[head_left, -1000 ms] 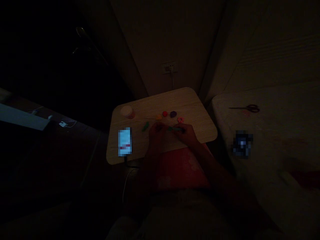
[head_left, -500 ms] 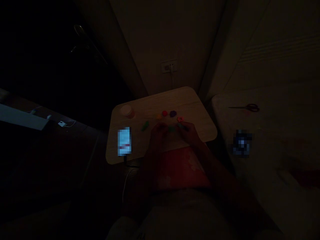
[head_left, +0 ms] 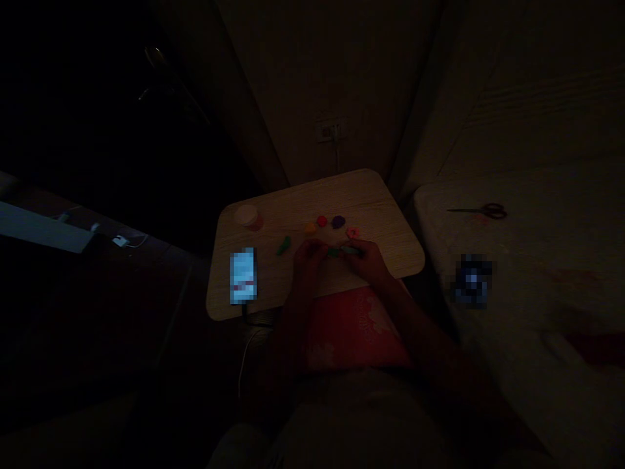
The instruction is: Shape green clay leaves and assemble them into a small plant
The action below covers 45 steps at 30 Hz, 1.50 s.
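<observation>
The room is very dark. Both my hands rest on a small wooden table. My left hand and my right hand are close together, fingers curled, pinching a small green piece between them. Just beyond my fingers lie an orange lump, a red lump, a purple lump and a pink flower-shaped piece. Another green piece lies left of my left hand.
A lit phone with a cable lies at the table's left front. A round pale lid or tub sits at the back left. Scissors and a dark device lie on the bed to the right. A wall socket is behind the table.
My hands stayed nearly in place, shifting slightly while working the green piece between the fingers. Everything else on the table is unchanged.
</observation>
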Motion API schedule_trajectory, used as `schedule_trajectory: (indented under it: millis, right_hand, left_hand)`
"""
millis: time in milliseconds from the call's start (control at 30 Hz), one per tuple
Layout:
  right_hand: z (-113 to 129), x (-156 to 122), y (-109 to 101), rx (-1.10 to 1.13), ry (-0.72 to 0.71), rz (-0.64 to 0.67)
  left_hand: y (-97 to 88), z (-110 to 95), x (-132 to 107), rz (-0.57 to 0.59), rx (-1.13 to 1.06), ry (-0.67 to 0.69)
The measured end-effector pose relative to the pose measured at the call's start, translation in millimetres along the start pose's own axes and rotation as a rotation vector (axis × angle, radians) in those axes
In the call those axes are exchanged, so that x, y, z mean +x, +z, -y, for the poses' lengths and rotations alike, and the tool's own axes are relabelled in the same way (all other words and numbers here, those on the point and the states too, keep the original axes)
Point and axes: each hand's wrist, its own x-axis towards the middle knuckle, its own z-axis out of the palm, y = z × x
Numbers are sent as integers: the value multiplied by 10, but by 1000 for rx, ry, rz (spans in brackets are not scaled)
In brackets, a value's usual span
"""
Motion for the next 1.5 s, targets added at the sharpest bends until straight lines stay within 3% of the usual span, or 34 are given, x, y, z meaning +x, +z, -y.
schedule_trajectory:
  millis: [333,433,500,633,767,900,1067,1167,1333,1500]
  right_hand:
    - [-30,6,-1,-32,5,-11]
    - [-40,7,16,-149,2,-31]
    - [-10,11,33,-307,17,-34]
    - [126,45,66,-663,79,-1]
    - [224,114,67,-863,36,56]
    - [198,137,22,-856,-9,11]
    - [110,50,-63,-715,-92,-190]
    - [81,-17,-106,-667,-92,-284]
    - [47,-46,-238,-628,-13,-391]
    - [24,-11,-355,-579,-21,-437]
  left_hand:
    - [7,52,36,9,69,-5]
    - [-42,61,50,-14,112,28]
    - [-126,36,73,-98,176,94]
    - [-388,-57,170,-280,467,318]
    - [-597,-124,275,-264,804,475]
    - [-659,-149,298,-216,1037,469]
    - [-696,-123,276,-211,1200,399]
    - [-742,-68,306,-218,1165,388]
    - [-757,1,336,-188,891,403]
    - [-640,-35,242,-110,575,285]
